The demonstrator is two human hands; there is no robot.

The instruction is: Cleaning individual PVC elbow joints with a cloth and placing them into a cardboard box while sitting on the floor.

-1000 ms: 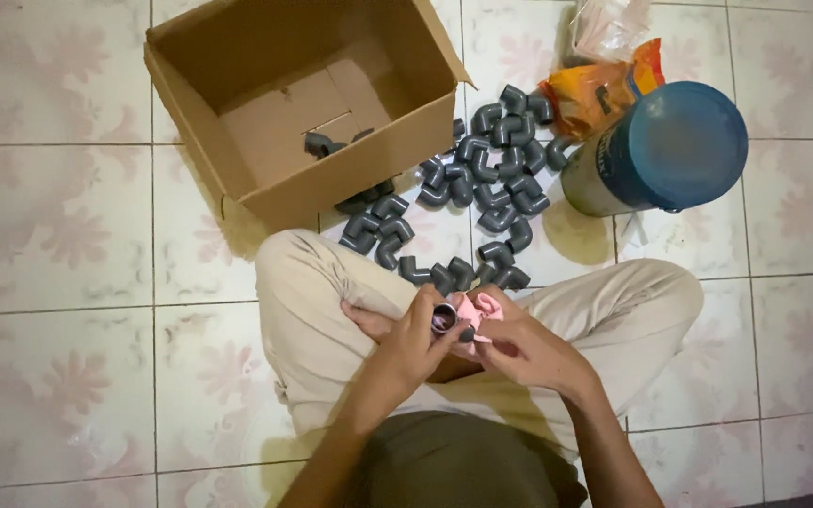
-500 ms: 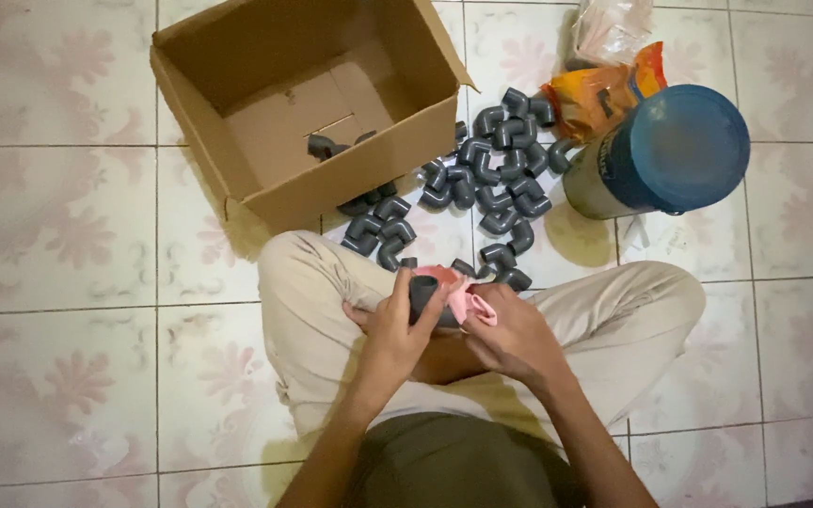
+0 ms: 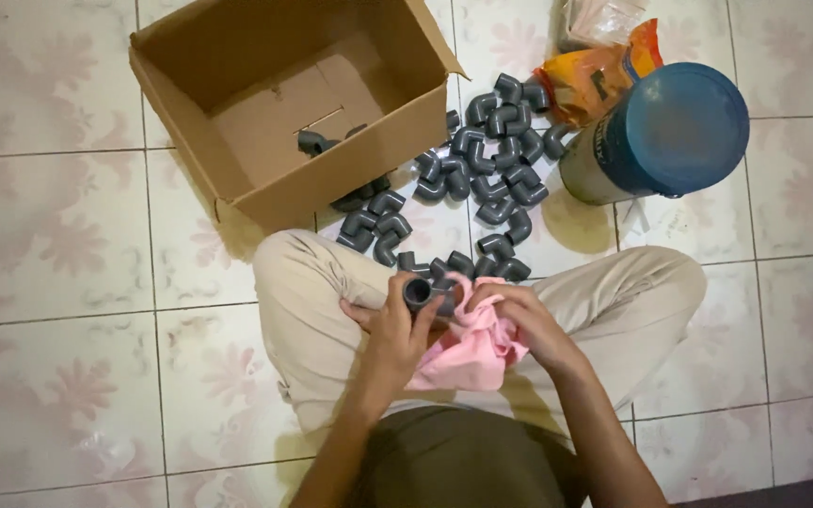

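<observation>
Sitting over the lap, the grey pipe elbow [image 3: 419, 293] is clamped in the left hand [image 3: 394, 329] fingers, open end up, with the right hand [image 3: 519, 318] squeezing a pink cloth [image 3: 468, 350] at three o'clock.

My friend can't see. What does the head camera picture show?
A person sitting cross-legged on a tiled floor holds a grey pipe elbow in the left hand and a pink cloth in the right hand. More elbows lie beside a cardboard box.
</observation>
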